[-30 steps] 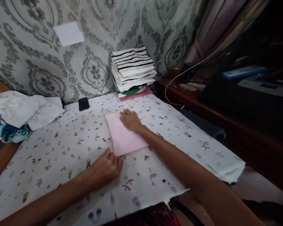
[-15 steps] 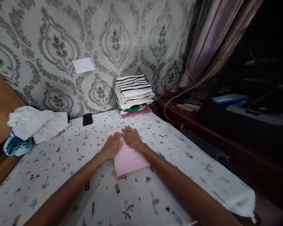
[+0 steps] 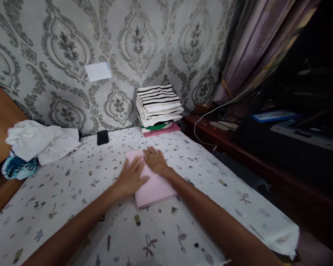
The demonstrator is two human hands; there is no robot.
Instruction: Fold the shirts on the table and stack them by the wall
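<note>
Left hand [image 3: 130, 178] and right hand [image 3: 155, 161] are palm-down, fingers stretched out, over 1 folded pink cloth [image 3: 154, 189] around the middle of the patterned sheet [image 3: 80, 207]. Near the sheet's far right corner stands a folded clothes stack [image 3: 158, 109]; 1 black slab [image 3: 102, 137] lies by the far edge.

A flat surface is covered by a white printed sheet [image 3: 152, 229]. A folded pink cloth [image 3: 157, 190] is laid flat near its middle. Along the far edge, a stack of folded clothes [image 3: 158, 105], topped with black-and-white stripes, and a black phone-like object [image 3: 102, 137] are set well apart. Crumpled white fabric [image 3: 48, 142] is heaped at the left edge.
</note>
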